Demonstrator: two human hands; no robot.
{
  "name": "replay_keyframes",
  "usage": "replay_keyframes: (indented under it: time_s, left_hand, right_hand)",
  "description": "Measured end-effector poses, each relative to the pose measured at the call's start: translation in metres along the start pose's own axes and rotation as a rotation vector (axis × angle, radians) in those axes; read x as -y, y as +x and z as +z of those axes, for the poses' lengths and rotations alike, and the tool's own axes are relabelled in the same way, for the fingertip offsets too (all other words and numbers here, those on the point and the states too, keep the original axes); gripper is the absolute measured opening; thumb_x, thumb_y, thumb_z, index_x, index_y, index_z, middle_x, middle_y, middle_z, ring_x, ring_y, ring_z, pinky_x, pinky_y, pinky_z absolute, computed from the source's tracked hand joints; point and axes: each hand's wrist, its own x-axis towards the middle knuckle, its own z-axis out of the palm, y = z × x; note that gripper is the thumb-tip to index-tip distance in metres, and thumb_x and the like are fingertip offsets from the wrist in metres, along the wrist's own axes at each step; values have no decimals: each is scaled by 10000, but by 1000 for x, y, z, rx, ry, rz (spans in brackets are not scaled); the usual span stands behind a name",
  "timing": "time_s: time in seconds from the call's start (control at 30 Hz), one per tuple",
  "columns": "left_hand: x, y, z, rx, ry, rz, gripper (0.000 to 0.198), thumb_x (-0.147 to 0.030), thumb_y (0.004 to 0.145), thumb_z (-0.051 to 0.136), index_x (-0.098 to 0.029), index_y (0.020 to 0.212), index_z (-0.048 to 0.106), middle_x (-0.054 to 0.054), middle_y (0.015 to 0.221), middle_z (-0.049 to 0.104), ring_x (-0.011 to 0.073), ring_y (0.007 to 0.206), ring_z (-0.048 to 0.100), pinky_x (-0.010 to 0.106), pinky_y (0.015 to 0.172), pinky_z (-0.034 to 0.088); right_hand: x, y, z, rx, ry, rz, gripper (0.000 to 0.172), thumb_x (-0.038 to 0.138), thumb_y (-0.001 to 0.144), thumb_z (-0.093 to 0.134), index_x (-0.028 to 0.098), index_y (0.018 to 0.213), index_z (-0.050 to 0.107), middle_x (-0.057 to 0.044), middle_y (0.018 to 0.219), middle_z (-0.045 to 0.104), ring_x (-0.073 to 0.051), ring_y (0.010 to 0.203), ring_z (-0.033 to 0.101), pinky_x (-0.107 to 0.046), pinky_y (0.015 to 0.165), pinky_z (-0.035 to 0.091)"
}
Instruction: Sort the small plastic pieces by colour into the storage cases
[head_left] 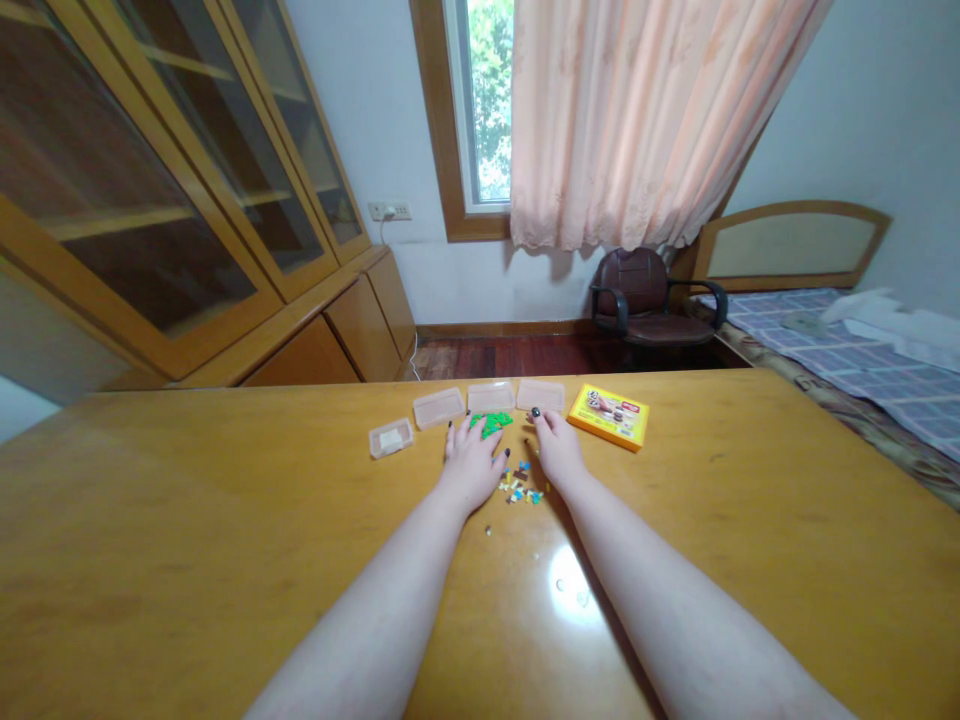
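My left hand (pixel 471 468) lies with its fingers spread at the near-left edge of a pile of small bright green pieces (pixel 492 422), fingertips touching the pile. Over the table just right of that pile, my right hand (pixel 559 452) has its fingers curled in; whatever they may hold is too small or hidden. Between the hands and slightly nearer is a loose scatter of tiny blue, white, yellow and brown building bricks (pixel 519 488). One small dark-and-white piece (pixel 487 530) lies apart, closer to me.
Beyond my hands stand several clear plastic boxes, among them a left one (pixel 439 408), a middle one (pixel 491 396) and a right one (pixel 541 396). A smaller box (pixel 391 438) holds something white. The yellow carton (pixel 610 416) lies right of my right hand on the wooden table (pixel 262 520).
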Motion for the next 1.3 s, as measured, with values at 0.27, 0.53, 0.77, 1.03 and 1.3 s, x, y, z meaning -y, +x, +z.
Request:
replay_keyframes:
  time_s: [0.27,0.53,0.77,1.03,1.3]
  left_hand:
    - [0,3,-4,-60,-70,20,344,-304,852,487,-221,1158,619,87,1313,536,293,1290,366,535,1100,234]
    - [-1,3,-11,-158,-210,147,272,-177,834,468,-216,1009,673,54,1065,663,208,1050,552,404,981,418]
    - [-2,3,-13,-112,-208,131,307,-93,760,465,-201,954,677,41,987,679,205,983,573,366,923,450]
    - [-3,3,-16,-84,-236,177,272,-92,766,461,-209,862,687,37,918,675,196,936,572,356,894,448]
    - [-9,-2,-20,-13,-212,394,322,-114,804,496,-280,997,692,23,1037,654,194,1015,530,382,954,385]
  right_hand:
    - [0,0,0,-3,27,5,370,482,843,432,177,823,641,-88,870,695,-235,874,611,-347,811,428]
    - [-3,1,0,-11,26,-5,373,489,842,426,185,814,639,-75,829,692,-235,883,608,-345,810,432]
    - [-2,1,0,-8,35,-3,368,480,841,423,182,812,636,-76,826,687,-233,859,603,-341,795,429]
    - [-3,1,0,-27,41,7,373,493,833,431,184,809,637,-73,811,687,-240,864,603,-350,795,430]
    - [-13,9,0,-60,120,33,416,528,824,423,175,816,644,-80,876,690,-219,864,611,-336,798,433]
